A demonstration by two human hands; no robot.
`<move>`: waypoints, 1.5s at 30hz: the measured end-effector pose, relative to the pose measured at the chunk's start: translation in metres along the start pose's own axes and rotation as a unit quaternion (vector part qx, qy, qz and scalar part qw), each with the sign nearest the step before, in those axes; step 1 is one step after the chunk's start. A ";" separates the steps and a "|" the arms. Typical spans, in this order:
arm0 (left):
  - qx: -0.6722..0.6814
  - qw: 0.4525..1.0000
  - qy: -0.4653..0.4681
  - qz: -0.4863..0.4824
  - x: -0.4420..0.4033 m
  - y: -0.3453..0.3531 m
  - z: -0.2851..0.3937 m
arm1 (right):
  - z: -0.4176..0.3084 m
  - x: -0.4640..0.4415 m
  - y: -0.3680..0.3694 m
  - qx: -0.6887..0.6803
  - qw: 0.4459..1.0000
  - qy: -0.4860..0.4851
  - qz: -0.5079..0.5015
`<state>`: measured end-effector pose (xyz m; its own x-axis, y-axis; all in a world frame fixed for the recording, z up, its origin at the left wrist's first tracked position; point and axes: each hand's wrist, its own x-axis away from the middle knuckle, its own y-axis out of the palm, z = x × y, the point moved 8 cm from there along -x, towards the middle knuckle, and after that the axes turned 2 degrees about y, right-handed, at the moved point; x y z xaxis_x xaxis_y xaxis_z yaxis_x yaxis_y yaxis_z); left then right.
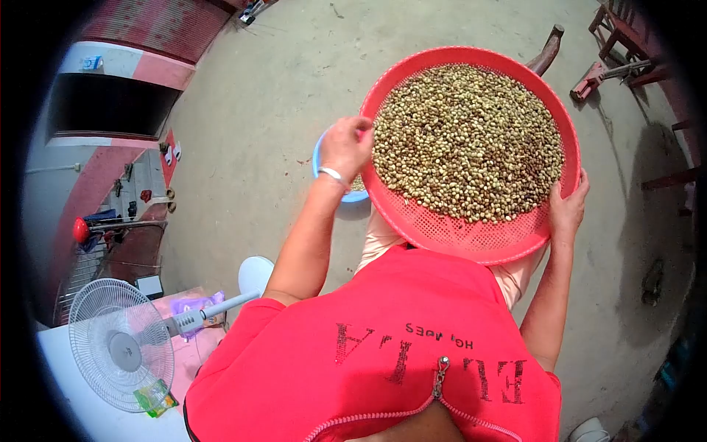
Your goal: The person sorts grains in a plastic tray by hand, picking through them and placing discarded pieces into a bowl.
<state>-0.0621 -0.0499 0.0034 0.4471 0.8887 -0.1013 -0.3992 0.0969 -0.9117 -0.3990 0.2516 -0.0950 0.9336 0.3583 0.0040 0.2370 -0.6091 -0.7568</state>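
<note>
A round red plastic sieve basket (482,239) in front of me holds a broad layer of small green and brown beans (471,144); they look like coffee beans. At its left rim, my left hand (346,151) has its fingers drawn together in a pinch. A pink bit shows between those fingers, and I cannot make out what they hold. On the lower right rim, my right hand (569,208) grips the basket from outside. Partly hidden below my left hand and the basket is a blue basin (356,197) with some beans in it.
A standing fan (121,350) is at lower left beside a white table (66,368). Wooden chairs (626,37) and a pink-ended tool (588,82) are at upper right. A curved wooden piece (546,51) shows behind the basket on the concrete floor (280,81).
</note>
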 end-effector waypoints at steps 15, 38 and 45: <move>-0.001 0.983 0.170 -0.068 -0.039 0.124 0.074 | 0.001 0.001 0.001 -0.006 0.999 -0.032 0.028; 0.046 0.991 0.126 0.014 -0.016 0.040 0.035 | -0.001 -0.001 0.000 -0.002 1.000 -0.020 0.012; -0.032 0.983 0.160 -0.087 -0.026 0.087 0.078 | -0.001 0.001 -0.001 -0.007 0.999 -0.023 0.021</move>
<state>-0.1713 -0.0296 -0.0420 0.7377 0.6731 -0.0521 -0.2475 0.1979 -0.9485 -0.3980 0.2521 -0.0932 0.9295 0.3642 -0.0580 0.2021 -0.6346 -0.7459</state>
